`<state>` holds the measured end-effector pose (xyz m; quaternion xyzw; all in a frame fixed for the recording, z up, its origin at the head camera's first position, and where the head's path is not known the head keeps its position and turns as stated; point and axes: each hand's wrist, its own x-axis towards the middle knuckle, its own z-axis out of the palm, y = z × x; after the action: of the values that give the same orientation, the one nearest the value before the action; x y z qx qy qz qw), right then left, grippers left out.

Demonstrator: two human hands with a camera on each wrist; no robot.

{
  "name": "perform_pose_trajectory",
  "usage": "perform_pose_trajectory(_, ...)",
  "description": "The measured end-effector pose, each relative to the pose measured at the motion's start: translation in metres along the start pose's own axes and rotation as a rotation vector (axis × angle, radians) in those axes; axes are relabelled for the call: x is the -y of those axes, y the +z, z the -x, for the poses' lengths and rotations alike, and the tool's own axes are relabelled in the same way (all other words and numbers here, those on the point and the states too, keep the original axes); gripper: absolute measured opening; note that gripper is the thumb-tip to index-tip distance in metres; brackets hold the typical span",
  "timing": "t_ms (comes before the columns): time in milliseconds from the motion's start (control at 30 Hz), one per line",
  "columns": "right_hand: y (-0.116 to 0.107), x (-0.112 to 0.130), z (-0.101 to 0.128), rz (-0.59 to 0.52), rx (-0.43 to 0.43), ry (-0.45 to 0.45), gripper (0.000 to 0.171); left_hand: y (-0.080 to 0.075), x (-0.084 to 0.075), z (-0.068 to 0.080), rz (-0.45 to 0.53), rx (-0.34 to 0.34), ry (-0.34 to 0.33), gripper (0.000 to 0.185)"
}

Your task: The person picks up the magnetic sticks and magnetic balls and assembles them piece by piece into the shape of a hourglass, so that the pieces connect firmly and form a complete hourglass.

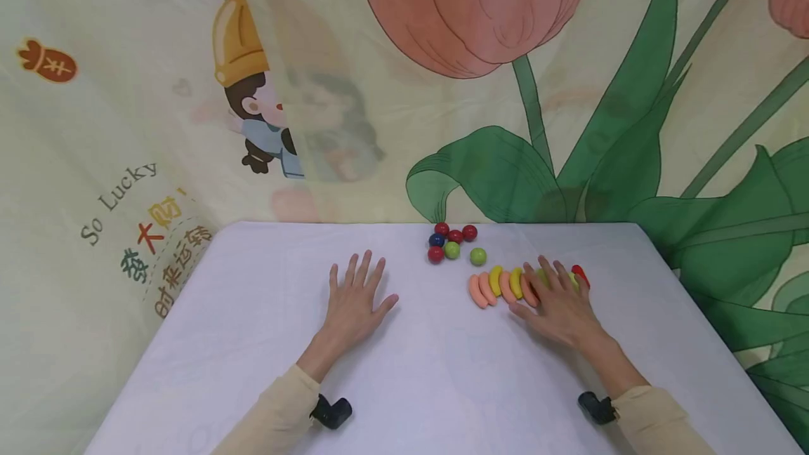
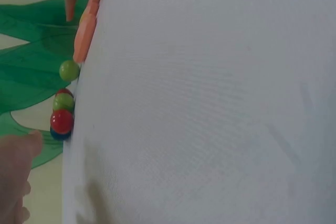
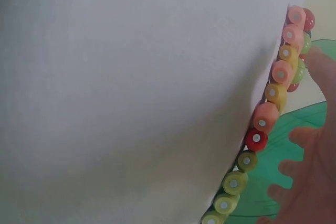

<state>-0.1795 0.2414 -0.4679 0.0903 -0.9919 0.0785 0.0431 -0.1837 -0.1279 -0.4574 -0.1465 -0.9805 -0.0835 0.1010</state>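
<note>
My left hand (image 1: 354, 304) is over the left part of the white table, palm down, with its fingers spread and nothing in them. The right hand (image 1: 559, 311), also spread palm down, overlaps a row of small toy pieces and hides part of it. That row has curved peach pieces (image 1: 482, 291) and yellow pieces (image 1: 496, 281) at its left, and a red piece (image 1: 580, 274) past the fingertips. In the right wrist view, green pieces (image 3: 234, 183) with round pale-centred ends continue the row. Behind it lie several glossy balls: red (image 1: 435, 254), green (image 1: 451, 250) and dark blue (image 1: 437, 239).
A single green ball (image 1: 478, 256) lies apart from the cluster, between it and the row. Behind the table (image 1: 430, 385) hangs a printed cloth (image 1: 341, 90) with tulips and a cartoon figure. Dark wrist devices (image 1: 331, 413) sit at both sleeves.
</note>
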Motion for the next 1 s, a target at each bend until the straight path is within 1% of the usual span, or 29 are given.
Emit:
perform_pose_trajectory(267,0.0006,0.0012,-0.0006,-0.013,-0.032,-0.016,0.080,0.0004,-0.0011,0.0029,-0.004,0.021,-0.003,0.072)
perform_pose_trajectory(467,0.0003,0.0007,-0.0006,0.003,-0.024,-0.003,0.083,0.0009,-0.0009,0.0051,-0.011,0.022,-0.017,0.072)
perform_pose_trajectory(667,0.0013,-0.0018,0.0000,0.016,-0.032,0.004,0.084,0.0024,-0.0014,0.0038,-0.022,0.049,-0.021,0.073)
perform_pose_trajectory(767,0.0007,-0.0023,-0.0005,0.005,-0.031,0.001,0.085,0.0027,-0.0016,0.0028,-0.031,0.056,-0.021,0.073)
perform_pose_trajectory(867,-0.0013,-0.0033,-0.0013,-0.028,-0.022,-0.001,0.083,0.0027,-0.0029,0.0014,-0.023,0.052,-0.020,0.072)
perform_pose_trajectory(933,-0.0032,-0.0044,-0.0020,-0.088,-0.018,-0.005,0.079,0.0032,-0.0048,0.0001,0.000,0.039,-0.017,0.070)
perform_pose_trajectory(1000,-0.0052,-0.0058,-0.0028,-0.171,-0.018,-0.006,0.073,0.0041,-0.0083,-0.0019,0.039,0.015,-0.017,0.066)
